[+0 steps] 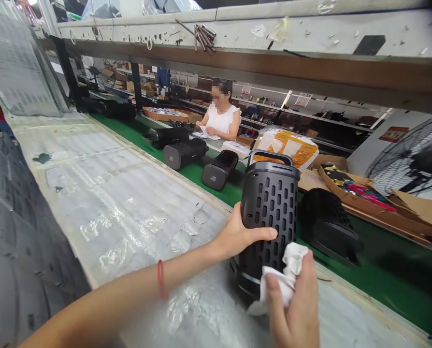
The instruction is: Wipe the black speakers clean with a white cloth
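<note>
Left hand [237, 237], fingers wrapped, steadies an upright black speaker [268, 217]; right hand [292, 304] pinches a white cloth [286, 273] against it; hard wiping might topple it

A factory assembly line: green conveyor belt [216, 186] (black speaker housings [184, 153] along it), seated co-worker [219, 116].

My left arm reaches in from the lower left, bare forearm stretched forward, a red band around the wrist. My left hand [237, 237] is wrapped sideways in a firm grip, thumb pointing right, fingers curled out of sight. My right hand [292, 309] rises from the bottom edge, back toward me, fingers bunched in a closed grip, thumb pressed upward.
</note>
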Tool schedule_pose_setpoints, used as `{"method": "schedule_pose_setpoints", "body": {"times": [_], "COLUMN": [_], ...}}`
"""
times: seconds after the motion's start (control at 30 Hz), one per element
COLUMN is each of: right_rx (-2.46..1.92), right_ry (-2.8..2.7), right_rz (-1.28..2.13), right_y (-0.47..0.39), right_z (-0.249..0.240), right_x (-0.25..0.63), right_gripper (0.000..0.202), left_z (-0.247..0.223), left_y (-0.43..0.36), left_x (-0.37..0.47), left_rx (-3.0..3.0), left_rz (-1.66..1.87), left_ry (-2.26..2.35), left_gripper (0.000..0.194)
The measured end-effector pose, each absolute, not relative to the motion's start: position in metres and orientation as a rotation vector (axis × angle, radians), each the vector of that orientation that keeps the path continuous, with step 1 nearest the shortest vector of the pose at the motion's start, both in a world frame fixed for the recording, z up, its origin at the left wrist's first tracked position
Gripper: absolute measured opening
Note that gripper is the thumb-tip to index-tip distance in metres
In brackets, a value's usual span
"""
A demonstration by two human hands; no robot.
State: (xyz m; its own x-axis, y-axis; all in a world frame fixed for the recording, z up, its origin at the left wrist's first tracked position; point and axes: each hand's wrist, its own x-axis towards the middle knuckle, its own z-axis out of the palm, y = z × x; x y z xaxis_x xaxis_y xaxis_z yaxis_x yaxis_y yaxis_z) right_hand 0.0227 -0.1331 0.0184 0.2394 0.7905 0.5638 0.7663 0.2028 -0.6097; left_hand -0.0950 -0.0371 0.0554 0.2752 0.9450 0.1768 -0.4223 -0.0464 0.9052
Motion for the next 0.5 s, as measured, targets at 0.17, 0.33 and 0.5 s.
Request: {"method": "schedule_pose_setpoints", "body": {"times": [0.17,0.33,0.5], "right_rx": [-1.498,-1.646,-1.638], "right_ry": [-1.654,-1.115,-1.143], "right_rz": [-0.135,0.589,0.73], "right_y": [-0.128,-0.123,-0.111], "right_z": [0.018,0.027,0.011], "right_x": [0.035,0.04,0.056], "right_gripper": [0.066,0.074,0.073], "left_z": [0.054,0.055,0.057], "left_y": [-0.036,-0.034,-0.033], "left_x": [-0.096,-0.096,-0.097], "left_rx": [1.103,1.057,1.043], "left_rz": [1.222,1.212,1.206], "left_ry": [0.642,0.656,0.658], "left_gripper": [0.074,0.07,0.069]}}
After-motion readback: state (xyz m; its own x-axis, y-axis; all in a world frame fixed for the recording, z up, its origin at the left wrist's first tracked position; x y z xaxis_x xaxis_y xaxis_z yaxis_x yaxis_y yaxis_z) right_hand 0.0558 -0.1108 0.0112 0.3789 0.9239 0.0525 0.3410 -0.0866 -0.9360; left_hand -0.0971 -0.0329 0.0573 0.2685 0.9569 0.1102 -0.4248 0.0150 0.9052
